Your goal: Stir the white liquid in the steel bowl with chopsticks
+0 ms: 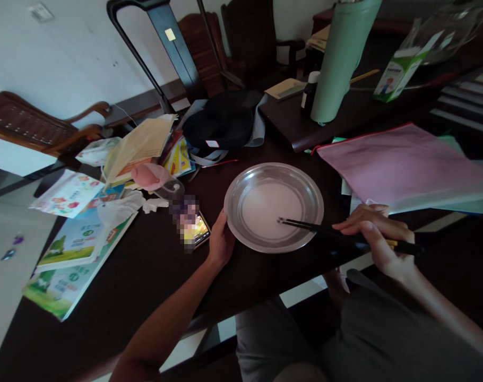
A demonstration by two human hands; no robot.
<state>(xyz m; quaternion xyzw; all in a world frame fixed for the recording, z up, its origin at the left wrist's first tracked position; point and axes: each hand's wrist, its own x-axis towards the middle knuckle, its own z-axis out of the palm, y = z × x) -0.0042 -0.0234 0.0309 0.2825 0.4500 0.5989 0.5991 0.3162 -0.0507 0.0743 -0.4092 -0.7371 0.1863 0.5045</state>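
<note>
A wide, shallow metal bowl (311, 192) sits on the dark table and contains a whitish, milky liquid (265, 207). My left hand (221, 243) grips the bowl's rim at its lower left, the thumb along the edge and the other fingers hidden. Black chopsticks (305, 225) are held in my right hand (379, 239), its fingers closed around them. Their tips reach over the bowl to the liquid near its middle; a small speck shows there, too small to name. Just left of my left hand lies a lit phone (201, 233), partly blurred out.
A pink zip pouch (400, 164) lies right of the bowl on papers. Behind stand a green tumbler (341, 63), a small dark bottle (310, 95) and a green-white carton (400, 77). A black bag (221, 124), a pink-capped bottle (149, 175) and booklets (72, 244) occupy the left.
</note>
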